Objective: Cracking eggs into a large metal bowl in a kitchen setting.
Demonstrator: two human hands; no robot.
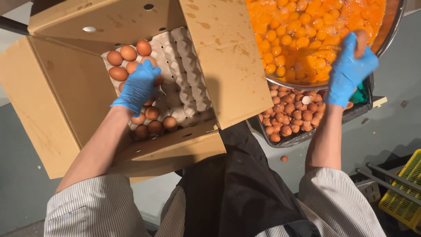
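My left hand [138,86], in a blue glove, reaches into an open cardboard box [57,92] and rests on brown eggs [127,55] lying in a grey pulp egg tray [184,83]; whether it grips one is hidden. My right hand [348,68], also in a blue glove, is at the rim of a large metal bowl [388,30] full of orange egg yolks [302,30], holding a brown egg [362,41] against the edge.
Under the bowl stands a dark bin [302,136] filled with broken brown eggshells [291,116]. One shell piece [284,158] lies on the grey floor. A yellow plastic crate [405,193] and metal bars are at the lower right. The box flaps stand open around the tray.
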